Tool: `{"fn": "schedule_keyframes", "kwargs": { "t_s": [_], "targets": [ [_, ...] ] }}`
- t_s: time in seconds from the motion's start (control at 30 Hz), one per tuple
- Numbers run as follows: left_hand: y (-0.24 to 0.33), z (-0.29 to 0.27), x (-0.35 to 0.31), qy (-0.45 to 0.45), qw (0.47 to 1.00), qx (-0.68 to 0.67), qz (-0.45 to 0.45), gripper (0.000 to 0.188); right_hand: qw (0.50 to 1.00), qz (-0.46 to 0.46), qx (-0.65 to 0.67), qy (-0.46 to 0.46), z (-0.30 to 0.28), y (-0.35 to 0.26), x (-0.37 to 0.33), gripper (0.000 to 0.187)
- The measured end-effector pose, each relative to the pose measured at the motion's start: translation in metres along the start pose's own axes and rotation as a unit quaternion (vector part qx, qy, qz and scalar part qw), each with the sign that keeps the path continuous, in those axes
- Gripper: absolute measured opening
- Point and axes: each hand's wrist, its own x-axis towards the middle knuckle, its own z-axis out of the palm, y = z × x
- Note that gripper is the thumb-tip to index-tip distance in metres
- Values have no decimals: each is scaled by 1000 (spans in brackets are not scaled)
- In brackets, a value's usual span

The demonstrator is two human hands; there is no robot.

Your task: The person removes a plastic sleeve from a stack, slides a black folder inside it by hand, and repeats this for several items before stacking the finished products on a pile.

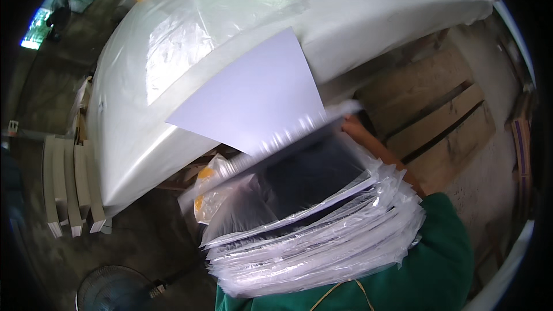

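Note:
Close to the front of my body is a thick stack of flat pieces in clear plastic sleeves [322, 236], their crinkled edges showing in layers. Above it a flat dark sheet in a clear plastic sleeve [276, 152] is tilted up and smeared by motion. My right hand [352, 126] holds that sleeved sheet by its right end; the fingertips are partly hidden behind it. A large plain white sheet [259, 89] lies over the near edge of the covered table, just beyond the sleeve. My left hand does not show.
The wide table has a pale plastic cover [368, 29], with a loose clear plastic sheet [230, 29] on it. A clear bag with orange patches [210, 175] is left of the stack. Boards [72, 184] stand at left, a fan [115, 288] below. Brown wooden boards [438, 109] lie right.

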Motion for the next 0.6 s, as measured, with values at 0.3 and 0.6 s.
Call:
{"fn": "schedule_keyframes", "kwargs": {
  "t_s": [0.3,0.6],
  "targets": [
    [-35,-28,66,97,832,489,245,20,921,-84,-306,225,18,23,35,30],
    [258,180,-85,122,703,516,473,17,946,-324,4,-20,56,-213,-28,18]
  ]
}}
